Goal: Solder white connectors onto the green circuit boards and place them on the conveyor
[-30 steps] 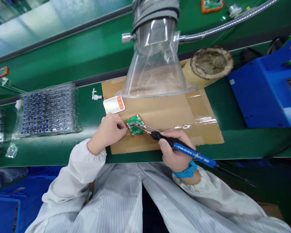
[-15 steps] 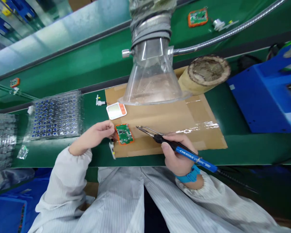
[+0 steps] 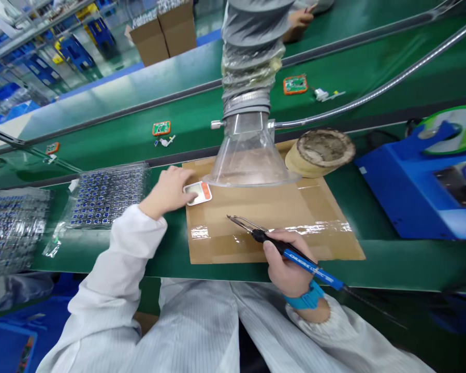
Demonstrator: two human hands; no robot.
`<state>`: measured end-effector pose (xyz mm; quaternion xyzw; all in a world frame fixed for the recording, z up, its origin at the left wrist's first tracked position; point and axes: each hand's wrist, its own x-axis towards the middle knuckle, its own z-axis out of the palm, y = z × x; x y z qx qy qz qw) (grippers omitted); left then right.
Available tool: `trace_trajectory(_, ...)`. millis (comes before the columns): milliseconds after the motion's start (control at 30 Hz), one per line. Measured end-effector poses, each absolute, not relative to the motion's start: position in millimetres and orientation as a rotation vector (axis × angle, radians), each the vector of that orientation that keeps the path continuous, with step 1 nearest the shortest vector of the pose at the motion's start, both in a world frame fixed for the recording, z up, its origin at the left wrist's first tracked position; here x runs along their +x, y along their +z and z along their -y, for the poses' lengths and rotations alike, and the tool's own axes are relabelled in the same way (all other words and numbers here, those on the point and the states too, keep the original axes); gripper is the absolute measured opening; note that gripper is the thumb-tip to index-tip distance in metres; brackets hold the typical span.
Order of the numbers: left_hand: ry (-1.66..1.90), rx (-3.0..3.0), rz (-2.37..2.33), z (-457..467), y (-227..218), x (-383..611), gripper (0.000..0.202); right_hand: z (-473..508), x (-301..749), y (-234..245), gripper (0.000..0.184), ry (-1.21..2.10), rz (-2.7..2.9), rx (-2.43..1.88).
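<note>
My right hand [image 3: 291, 264] is closed around a soldering iron [image 3: 314, 268] with a blue and black handle. Its tip points left above the cardboard sheet [image 3: 256, 228], a thin metal tube running alongside. My left hand [image 3: 169, 192] is at a small white device [image 3: 202, 192] with a screen and orange buttons, on the sheet's far left corner. Thumb and fingers are apart, the thumb over the screen's left part. Beyond them, a green circuit board in an orange frame [image 3: 162, 128] lies on the green strip, a small white part [image 3: 165, 141] beside it.
A clear fume hood [image 3: 252, 155] hangs over the cardboard. Behind it stands a crusted round pot [image 3: 322, 155]; to the right is a blue machine [image 3: 407, 181]. Plastic trays [image 3: 108, 197] sit at left. Another board [image 3: 295, 84] lies farther back, near another person's hand [image 3: 301, 18].
The orange-framed board has left the cardboard, and a similar one now shows on the strip behind. My left hand has moved up to the white device. My right hand still holds the iron.
</note>
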<state>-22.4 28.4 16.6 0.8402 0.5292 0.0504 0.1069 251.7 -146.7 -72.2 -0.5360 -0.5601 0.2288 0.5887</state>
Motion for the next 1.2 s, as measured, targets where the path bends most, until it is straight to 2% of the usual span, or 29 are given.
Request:
trace_trajectory(67,0.030,2.576,-1.469,-11.2,8.5,-8.2,0.042,146.7,251.8,-71.9,0.009,0.531,1.304,-1.259)
trace_trajectory(233,0.222,2.646,-1.241,18.3,0.6,-5.9,0.020,146.6,254.6,-73.9,0.011,0.472,1.254,-1.270)
trace_trajectory(367,0.348,2.693,-0.984,55.4,-24.3,0.7,0.030,145.6,252.5,-72.7,0.022,0.422,1.111,-1.307)
trace_trajectory(500,0.474,2.681,-0.912,82.5,-42.6,5.6,0.039,143.5,240.7,-66.0,0.028,0.591,1.164,-1.288)
trace_trajectory(600,0.575,2.606,-1.182,81.0,-33.6,-21.5,0.037,141.7,231.4,-67.8,0.030,0.667,1.308,-1.324)
trace_trajectory(833,0.582,1.904,-2.489,60.8,8.8,-179.3,0.034,134.4,229.0,-80.1,0.037,0.686,1.646,-1.371)
trace_trajectory(1033,-0.099,1.792,-2.633,73.5,19.4,-239.4,0.022,133.5,225.6,-73.8,0.038,0.714,1.642,-1.368)
trace_trajectory(1133,-0.174,1.863,-2.628,73.7,18.7,-239.5,0.021,134.7,223.3,-70.3,0.039,0.738,1.604,-1.383)
trace_trajectory(1200,-0.085,1.843,-2.609,71.0,18.2,-237.6,0.021,135.0,223.4,-70.4,0.037,0.748,1.600,-1.399)
